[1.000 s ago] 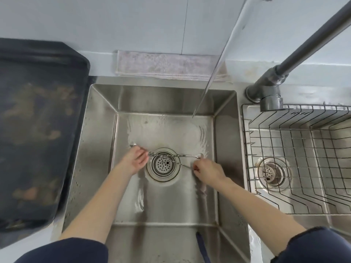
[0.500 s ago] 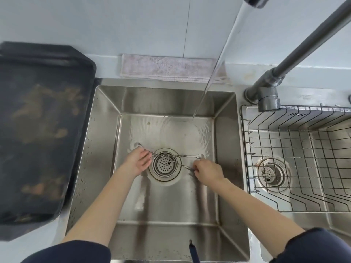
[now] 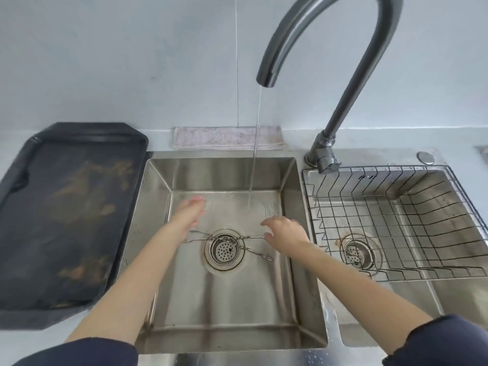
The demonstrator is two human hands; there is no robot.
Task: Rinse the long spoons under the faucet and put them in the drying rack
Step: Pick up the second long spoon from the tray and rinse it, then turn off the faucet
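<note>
spoons flat on the sink floor, nobody holding them

i see long spoons (image 3: 229,237) lying left-right across the drain (image 3: 224,250), left hand (image 3: 188,213) and right hand (image 3: 286,235) both loose, empty, faucet (image 3: 266,75) running.

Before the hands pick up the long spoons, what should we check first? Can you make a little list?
1. Water running from the faucet: ok, a thin stream falls into the sink.
2. Long spoons easy to reach: ok, they lie across the drain.
3. Left hand free: ok, fingers straight, holding nothing.
4. Right hand free: ok, open above the spoon ends.
5. Drying rack has room: ok, nothing is in it.
6. Spoons clean already: cannot tell, too thin to see.
</note>
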